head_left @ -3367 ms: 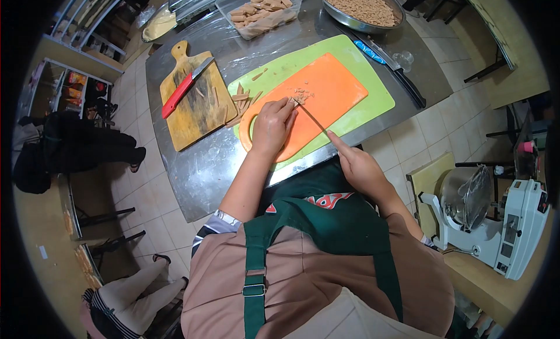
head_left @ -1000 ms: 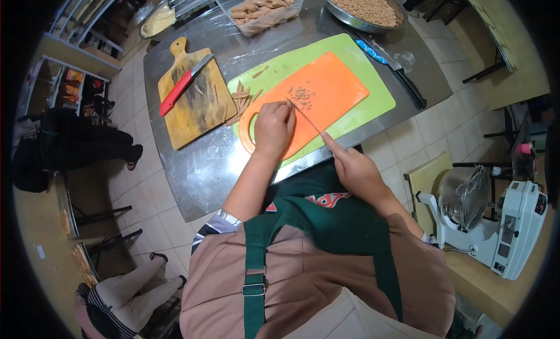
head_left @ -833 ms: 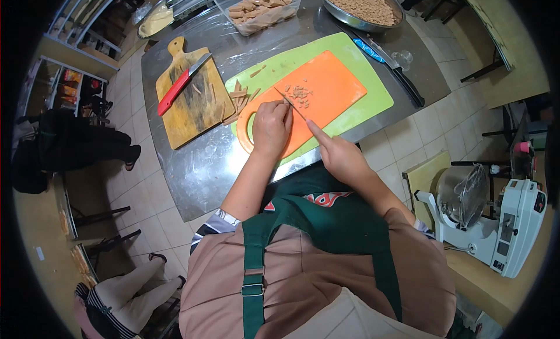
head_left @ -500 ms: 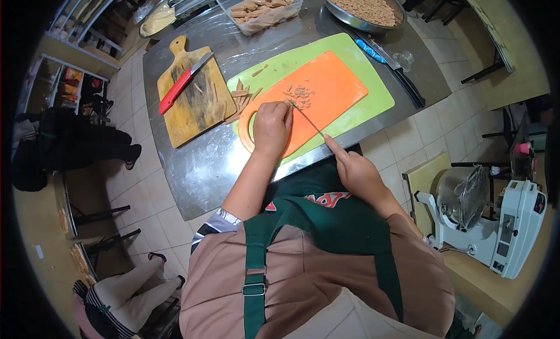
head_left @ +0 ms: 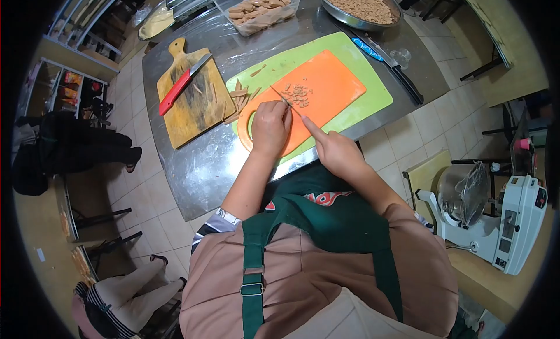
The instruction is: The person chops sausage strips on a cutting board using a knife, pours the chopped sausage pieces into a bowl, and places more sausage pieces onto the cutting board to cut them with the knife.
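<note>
My right hand (head_left: 338, 152) grips a knife (head_left: 281, 96), index finger stretched along its back. The thin blade crosses the orange cutting board (head_left: 335, 79), right beside the fingertips of my left hand (head_left: 271, 124). That left hand is closed and pressed down on the board near its handle hole; whatever lies beneath its fingers is hidden. Small chopped brown bits (head_left: 299, 95) lie just beyond the blade. Under the orange board is a larger green cutting board (head_left: 376, 85). Thin brown strips (head_left: 238, 100) lie on its left part, next to the wooden board.
On the wooden board (head_left: 172, 123) rests a red-handled knife (head_left: 176, 94). A plastic tub (head_left: 256, 27) of brown pieces and a metal bowl (head_left: 359, 24) of small bits stand at the back. Knives with blue (head_left: 367, 48) and black handles (head_left: 408, 87) lie at right.
My right hand has moved forward and left, pushing the knife blade farther across the orange board past my left fingertips. My left hand has stayed nearly in place.
</note>
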Demonstrator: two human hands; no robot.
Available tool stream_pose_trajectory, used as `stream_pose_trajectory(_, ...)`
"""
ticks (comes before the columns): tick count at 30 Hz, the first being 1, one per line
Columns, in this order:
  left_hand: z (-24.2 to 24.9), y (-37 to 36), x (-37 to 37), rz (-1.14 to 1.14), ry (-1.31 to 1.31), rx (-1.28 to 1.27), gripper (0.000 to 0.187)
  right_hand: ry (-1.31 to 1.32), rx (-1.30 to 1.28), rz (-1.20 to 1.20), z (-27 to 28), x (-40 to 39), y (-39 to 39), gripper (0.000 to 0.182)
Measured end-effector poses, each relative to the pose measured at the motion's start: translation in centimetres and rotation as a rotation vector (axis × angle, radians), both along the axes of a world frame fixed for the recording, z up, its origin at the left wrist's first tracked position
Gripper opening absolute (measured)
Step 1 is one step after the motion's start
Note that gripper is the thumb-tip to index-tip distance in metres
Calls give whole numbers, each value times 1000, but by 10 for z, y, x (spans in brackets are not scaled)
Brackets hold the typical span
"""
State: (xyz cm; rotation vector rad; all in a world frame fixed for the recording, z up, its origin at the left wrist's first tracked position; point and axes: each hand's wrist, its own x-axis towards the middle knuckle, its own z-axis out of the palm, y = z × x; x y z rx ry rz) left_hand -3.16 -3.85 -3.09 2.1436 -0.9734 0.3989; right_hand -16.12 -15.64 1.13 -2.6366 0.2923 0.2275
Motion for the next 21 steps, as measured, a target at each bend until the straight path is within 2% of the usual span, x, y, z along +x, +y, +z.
stream_pose_trajectory(8,0,3,1,2,-6,-33,7,-58,-13,-25,7,-43,-6,56)
stream_pose_trajectory(13,-1,3,0,-7,-8,-50,6,-239,38,-51,4,-51,-4,55)
stream_pose_trajectory(21,-1,4,0,-8,-15,-34,7,-83,-11,8,16,-26,-1,57)
